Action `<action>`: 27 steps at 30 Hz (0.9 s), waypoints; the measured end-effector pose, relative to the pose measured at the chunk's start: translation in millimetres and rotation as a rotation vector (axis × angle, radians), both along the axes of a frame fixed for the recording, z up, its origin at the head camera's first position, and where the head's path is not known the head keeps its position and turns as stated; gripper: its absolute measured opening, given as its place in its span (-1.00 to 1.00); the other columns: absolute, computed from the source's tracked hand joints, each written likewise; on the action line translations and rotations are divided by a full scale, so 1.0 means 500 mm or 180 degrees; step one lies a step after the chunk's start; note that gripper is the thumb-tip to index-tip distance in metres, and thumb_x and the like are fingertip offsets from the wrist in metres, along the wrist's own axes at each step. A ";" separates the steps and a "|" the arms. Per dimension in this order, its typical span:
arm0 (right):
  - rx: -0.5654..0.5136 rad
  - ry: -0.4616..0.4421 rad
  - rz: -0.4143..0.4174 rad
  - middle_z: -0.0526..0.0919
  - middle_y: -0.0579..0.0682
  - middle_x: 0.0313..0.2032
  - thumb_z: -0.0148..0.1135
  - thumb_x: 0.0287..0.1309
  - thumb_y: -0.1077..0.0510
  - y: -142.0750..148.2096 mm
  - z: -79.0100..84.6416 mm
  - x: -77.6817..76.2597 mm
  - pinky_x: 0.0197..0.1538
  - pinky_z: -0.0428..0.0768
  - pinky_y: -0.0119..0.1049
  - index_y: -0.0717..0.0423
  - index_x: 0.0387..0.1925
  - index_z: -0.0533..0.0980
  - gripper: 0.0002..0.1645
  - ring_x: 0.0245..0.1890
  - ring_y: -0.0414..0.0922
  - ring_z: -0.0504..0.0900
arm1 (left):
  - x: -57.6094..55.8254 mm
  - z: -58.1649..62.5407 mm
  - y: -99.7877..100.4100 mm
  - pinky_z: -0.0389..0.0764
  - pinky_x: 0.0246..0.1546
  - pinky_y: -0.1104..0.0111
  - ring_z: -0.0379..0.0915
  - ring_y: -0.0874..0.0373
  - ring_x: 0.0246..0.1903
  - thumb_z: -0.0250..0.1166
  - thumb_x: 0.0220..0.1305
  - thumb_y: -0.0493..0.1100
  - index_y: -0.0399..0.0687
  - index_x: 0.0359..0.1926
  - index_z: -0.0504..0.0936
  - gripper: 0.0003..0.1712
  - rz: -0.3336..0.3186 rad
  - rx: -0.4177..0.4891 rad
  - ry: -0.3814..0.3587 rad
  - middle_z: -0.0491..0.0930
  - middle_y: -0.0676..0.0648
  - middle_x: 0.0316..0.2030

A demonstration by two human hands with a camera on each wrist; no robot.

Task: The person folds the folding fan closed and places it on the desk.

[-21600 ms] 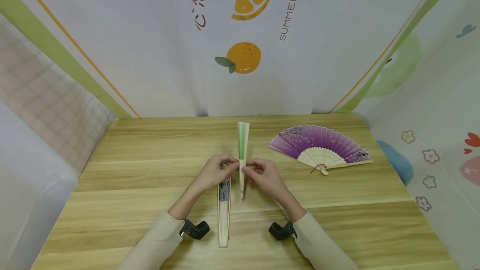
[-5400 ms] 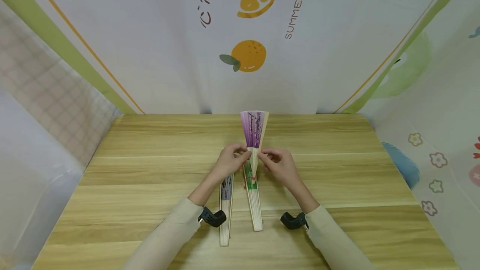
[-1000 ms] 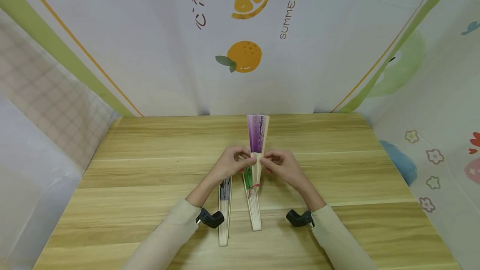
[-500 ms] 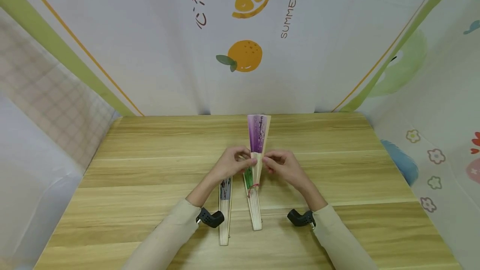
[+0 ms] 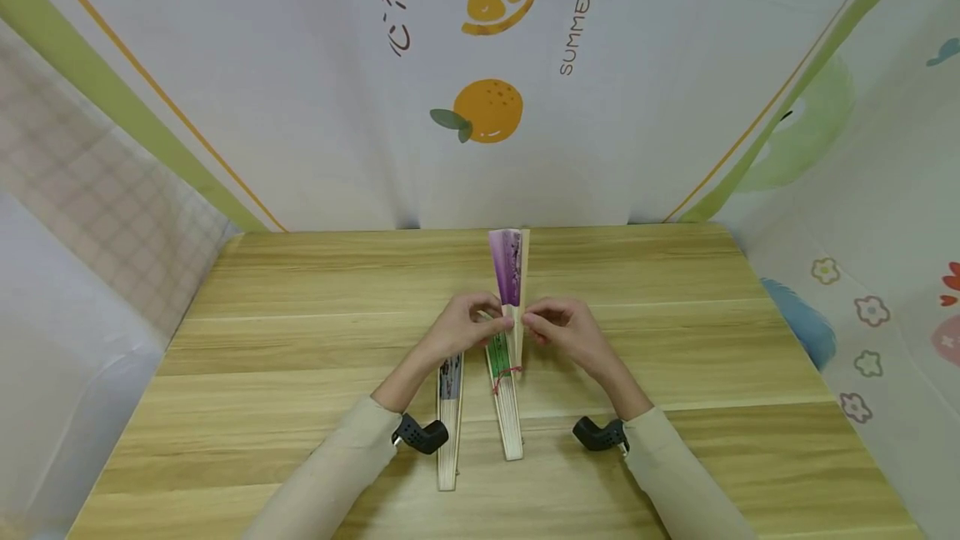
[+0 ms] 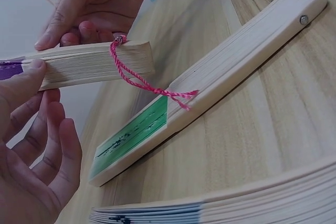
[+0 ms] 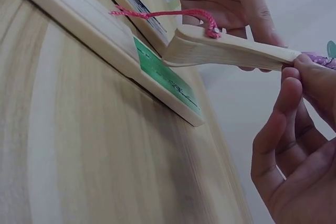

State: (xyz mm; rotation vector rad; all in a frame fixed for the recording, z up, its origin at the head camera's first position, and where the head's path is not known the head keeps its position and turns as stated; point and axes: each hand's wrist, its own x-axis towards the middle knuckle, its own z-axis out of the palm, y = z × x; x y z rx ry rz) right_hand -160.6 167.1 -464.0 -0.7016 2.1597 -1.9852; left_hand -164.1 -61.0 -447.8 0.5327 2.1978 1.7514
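Observation:
A purple folding fan, nearly folded, stands tilted between the two hands over the middle of the table. My left hand pinches its wooden ribs from the left, thumb in front. On the right edge, the thumb and index finger of my right hand pinch the outer rib, plain in the right wrist view. A pink-red cord hangs from the fan's pivot end. Below it lies a folded green fan, partly covered in the head view. To its left rests a folded grey-blue fan, its upper end behind the left hand.
The wooden table runs back to a white curtain with orange prints. Another patterned curtain hangs along the right side. Black wrist cameras sit at both cuffs.
The green fan, held earliest, now lies folded on the table. The purple fan, then spread at the right, is in both hands and has narrowed slightly over the last half second.

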 end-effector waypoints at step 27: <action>0.0173 -0.0122 -0.0013 0.59 0.47 -0.33 0.20 0.38 0.42 -0.005 0.002 0.001 -0.41 0.58 -0.21 0.44 -0.13 0.64 -0.85 -0.49 0.03 0.55 | -0.001 -0.005 -0.002 0.70 -0.35 0.07 0.66 -0.23 -0.35 0.34 0.40 -0.26 -0.30 -0.08 0.67 -0.83 -0.0025 -0.0195 0.0071 0.65 -0.11 -0.23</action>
